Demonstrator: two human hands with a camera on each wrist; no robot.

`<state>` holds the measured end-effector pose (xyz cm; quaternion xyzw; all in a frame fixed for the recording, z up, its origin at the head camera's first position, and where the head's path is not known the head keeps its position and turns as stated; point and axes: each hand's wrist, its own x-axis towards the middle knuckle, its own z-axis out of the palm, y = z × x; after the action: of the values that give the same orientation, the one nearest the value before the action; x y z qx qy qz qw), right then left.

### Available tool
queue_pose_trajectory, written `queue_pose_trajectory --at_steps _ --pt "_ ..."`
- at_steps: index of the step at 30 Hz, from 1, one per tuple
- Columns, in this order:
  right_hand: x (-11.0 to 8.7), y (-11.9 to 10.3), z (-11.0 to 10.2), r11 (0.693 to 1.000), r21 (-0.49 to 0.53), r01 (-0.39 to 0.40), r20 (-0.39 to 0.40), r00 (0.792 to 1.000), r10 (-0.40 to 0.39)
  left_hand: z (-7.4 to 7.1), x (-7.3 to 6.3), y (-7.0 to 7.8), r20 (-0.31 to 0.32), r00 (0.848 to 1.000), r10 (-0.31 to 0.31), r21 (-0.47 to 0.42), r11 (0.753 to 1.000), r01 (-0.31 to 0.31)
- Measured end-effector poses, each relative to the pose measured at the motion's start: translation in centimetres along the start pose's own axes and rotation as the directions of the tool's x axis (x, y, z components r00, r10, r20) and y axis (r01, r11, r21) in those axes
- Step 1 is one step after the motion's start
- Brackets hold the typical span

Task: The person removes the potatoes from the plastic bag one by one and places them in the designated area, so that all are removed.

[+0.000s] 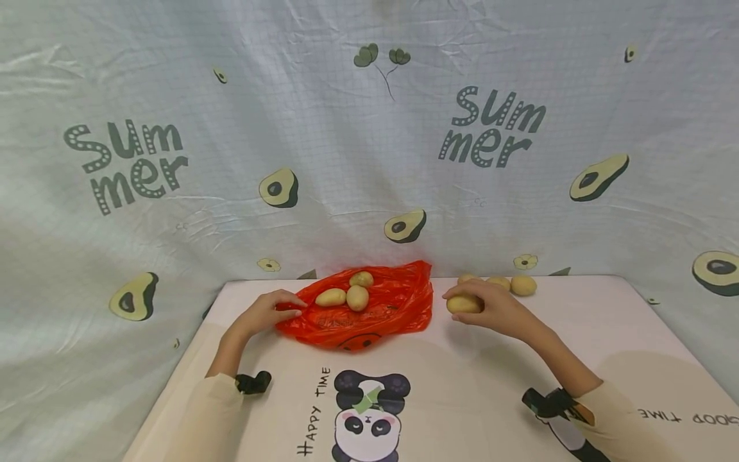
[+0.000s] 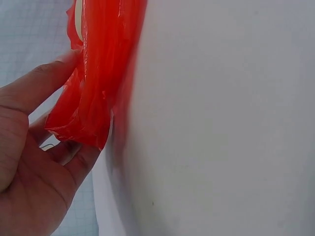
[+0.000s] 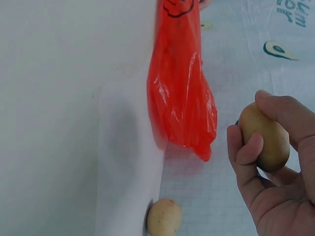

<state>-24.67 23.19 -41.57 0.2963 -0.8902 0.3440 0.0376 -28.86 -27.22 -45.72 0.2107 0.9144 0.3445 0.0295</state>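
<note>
A red plastic bag [image 1: 346, 327] lies spread on the table, with several potatoes on it; one is this potato [image 1: 357, 298]. At the bag's left edge my left hand [image 1: 268, 314] holds the plastic. In the left wrist view the bag's crumpled end [image 2: 83, 118] sits between the thumb and the fingers [image 2: 81, 162]. My right hand [image 1: 491, 307] grips another potato [image 1: 464, 304] to the right of the bag. Its thumb and curled fingers wrap that potato [image 3: 266, 137] in the right wrist view.
Behind the right hand, loose potatoes [image 1: 523, 285] stand along the table's back edge. A pale cloth wall [image 1: 346, 128] printed with avocados rises right behind the table. The tabletop [image 1: 462, 398] carries a panda print [image 1: 369, 427] in front of the bag.
</note>
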Motion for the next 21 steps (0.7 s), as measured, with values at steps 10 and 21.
queue_pose_trajectory --at_steps 10,21 --pt "-0.4 0.2 0.1 1.0 0.009 -0.009 -0.011 1.0 0.009 0.6 -0.3 0.5 -0.036 0.999 -0.005 0.006 1.0 0.005" --pt "-1.1 1.0 -0.1 0.998 0.054 -0.024 -0.059 0.998 0.028 1.3 -0.3 0.2 -0.11 0.994 0.017 0.049 0.999 -0.011"
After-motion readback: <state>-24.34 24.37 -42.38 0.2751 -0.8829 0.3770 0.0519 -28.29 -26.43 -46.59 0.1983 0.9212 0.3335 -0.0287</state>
